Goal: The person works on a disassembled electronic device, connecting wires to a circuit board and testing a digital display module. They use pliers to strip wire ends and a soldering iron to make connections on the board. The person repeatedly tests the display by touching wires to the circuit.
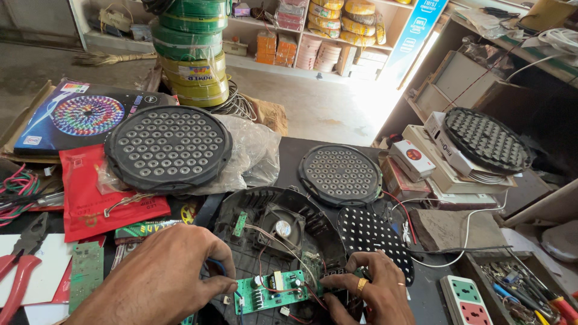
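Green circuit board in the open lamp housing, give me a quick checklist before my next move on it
1. Green circuit board in plain view: ok.
2. Left hand steadying its left end: ok.
3. Right hand on the black part beside it: ok.
4. Red wires clear of the fan: cannot tell.
5. Pliers within reach on the left: ok.
6. Board powered off: cannot tell.

On the table [313, 150], the open housing [265, 222] sits at the front edge, a circuit board [268, 293] before it, a lens plate [340, 174] behind, pliers [21, 265] at the left edge, a socket strip [466, 299] at the front right corner.
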